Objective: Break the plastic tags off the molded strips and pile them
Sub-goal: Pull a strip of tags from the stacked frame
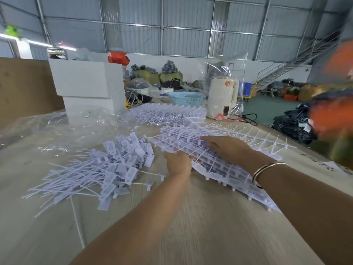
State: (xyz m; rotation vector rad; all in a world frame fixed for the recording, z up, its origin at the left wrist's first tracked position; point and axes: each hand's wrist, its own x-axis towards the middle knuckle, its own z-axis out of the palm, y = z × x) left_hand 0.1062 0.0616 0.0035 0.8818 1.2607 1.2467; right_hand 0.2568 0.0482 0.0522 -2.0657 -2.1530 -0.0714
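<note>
Far left on the desk (pixel 57 236): a clear bag (pixel 63 125), flattened, out of the way.

Left of centre: the pile (pixel 107 169) of loose tags, heads bunched toward the middle, tails fanned left. It lies just beside your left hand (pixel 178 162), presumably so each snapped tag drops with little reach.

Centre: your left hand takes the near-left edge of the strips (pixel 215 159). Its grip looks curled under that edge, thumb on top, though the fingers are hidden, so I cannot tell how firmly it clamps. Likely it lifts the stack so a row can be bent off.

Right of that: your right hand (pixel 227 148) lies on top of the strips, fingers straight and apart, pressing flat. That probably steadies the stack against the left hand's pull. A bangle (pixel 267 169) sits on that wrist.

The strips run diagonally toward the near right edge, tags still attached. More strips (pixel 166 113) wait behind, beside a basket (pixel 186 98) and a kettle (pixel 222 96).

Judgement: early-to-middle; much remains unbroken.
</note>
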